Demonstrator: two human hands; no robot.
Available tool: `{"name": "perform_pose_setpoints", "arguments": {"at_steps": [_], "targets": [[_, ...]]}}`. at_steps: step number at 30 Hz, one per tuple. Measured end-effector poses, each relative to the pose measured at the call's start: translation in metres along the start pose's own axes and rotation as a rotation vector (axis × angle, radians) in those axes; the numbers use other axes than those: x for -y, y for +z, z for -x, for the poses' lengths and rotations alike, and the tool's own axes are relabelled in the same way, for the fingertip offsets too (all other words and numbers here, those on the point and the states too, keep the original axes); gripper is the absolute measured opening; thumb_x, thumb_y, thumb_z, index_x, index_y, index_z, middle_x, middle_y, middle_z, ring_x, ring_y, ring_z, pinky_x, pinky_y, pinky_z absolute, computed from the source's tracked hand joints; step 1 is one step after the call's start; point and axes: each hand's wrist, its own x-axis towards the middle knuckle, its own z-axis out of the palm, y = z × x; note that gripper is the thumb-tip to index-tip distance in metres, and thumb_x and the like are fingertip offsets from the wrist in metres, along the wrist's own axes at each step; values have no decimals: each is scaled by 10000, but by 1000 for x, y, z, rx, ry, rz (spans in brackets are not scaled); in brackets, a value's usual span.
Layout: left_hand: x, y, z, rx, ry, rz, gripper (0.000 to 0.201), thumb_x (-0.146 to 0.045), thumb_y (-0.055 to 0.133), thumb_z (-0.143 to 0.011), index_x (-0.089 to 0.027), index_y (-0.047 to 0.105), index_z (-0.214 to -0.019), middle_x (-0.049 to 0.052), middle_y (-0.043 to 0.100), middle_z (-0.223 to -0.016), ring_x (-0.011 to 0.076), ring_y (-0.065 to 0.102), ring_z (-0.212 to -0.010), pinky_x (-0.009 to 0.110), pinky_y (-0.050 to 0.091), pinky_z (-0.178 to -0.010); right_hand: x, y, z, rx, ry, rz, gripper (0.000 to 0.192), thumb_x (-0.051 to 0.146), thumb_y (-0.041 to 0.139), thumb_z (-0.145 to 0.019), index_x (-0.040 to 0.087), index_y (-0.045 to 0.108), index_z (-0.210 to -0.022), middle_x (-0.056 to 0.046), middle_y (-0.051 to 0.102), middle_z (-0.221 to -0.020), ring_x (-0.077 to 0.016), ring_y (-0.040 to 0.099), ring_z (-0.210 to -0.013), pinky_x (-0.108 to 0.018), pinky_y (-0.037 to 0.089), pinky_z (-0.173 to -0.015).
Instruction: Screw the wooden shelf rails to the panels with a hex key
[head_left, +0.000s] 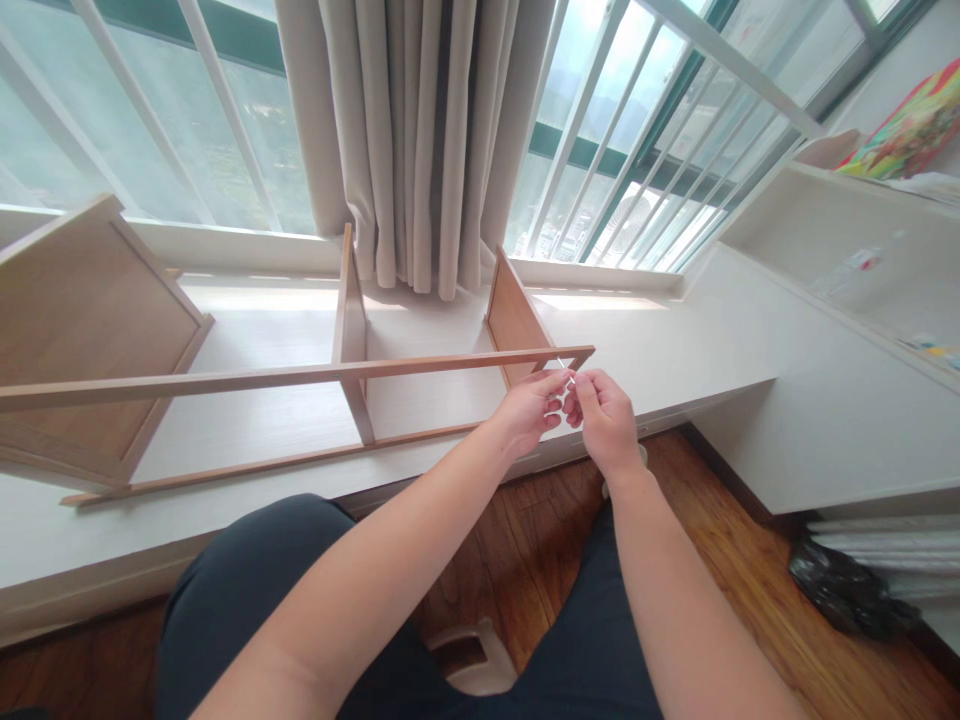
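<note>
A long wooden rail (262, 380) runs across upright wooden panels and ends just beyond my hands. Close below its right end, a thin silver metal rod (564, 366), shaped like an Allen key, shows between my fingertips. My left hand (531, 408) is closed in a pinch at the rod. Opposite it, my right hand (604, 415) pinches the same rod between thumb and fingers. Behind them stands the right wooden panel (519, 305), and a middle panel (352, 320) stands farther left. Finer detail of the rod is hidden by the fingers.
The wooden frame lies on a white window ledge (622, 345). A large panel (82, 340) leans at left. Behind hang grey curtains (420, 130) and white window bars (600, 90). A white cabinet (817, 390) is at right, near a black plastic bag (847, 590) by the floor.
</note>
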Motion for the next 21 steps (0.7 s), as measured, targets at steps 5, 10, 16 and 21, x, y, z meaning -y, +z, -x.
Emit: {"name": "perform_pose_setpoints", "arguments": {"at_steps": [5,10,16,21], "targets": [[0,0,0,41,20,-12,319,-437,825,-781,-176,649,-836,-10,532,-626,119,520,-536,224,328,-477,0,5,-1,0,97,-220,373,558,626,-965,215,611,-819,35,622,-602,-118,547,-472,-244,453,-457],[1,-1,0,83,24,19,308,-423,815,-809,-177,631,-834,-15,517,-599,140,513,-519,274,436,-510,-4,10,0,-5,176,-356,354,547,669,-921,209,621,-825,40,637,-587,-113,553,-435,-229,441,-402],[0,0,0,70,23,28,291,-400,814,-816,-173,636,-850,-17,519,-590,139,511,-508,272,436,-492,-5,10,1,-5,183,-365,354,542,672,-917,204,625,-823,39,643,-587,-106,555,-425,-219,438,-392],[1,0,-1,49,15,31,348,-427,860,-776,-171,636,-852,-19,538,-599,126,514,-501,261,437,-487,-4,10,0,-6,189,-372,359,544,680,-909,202,626,-813,38,637,-583,-108,560,-428,-219,440,-392]]}}
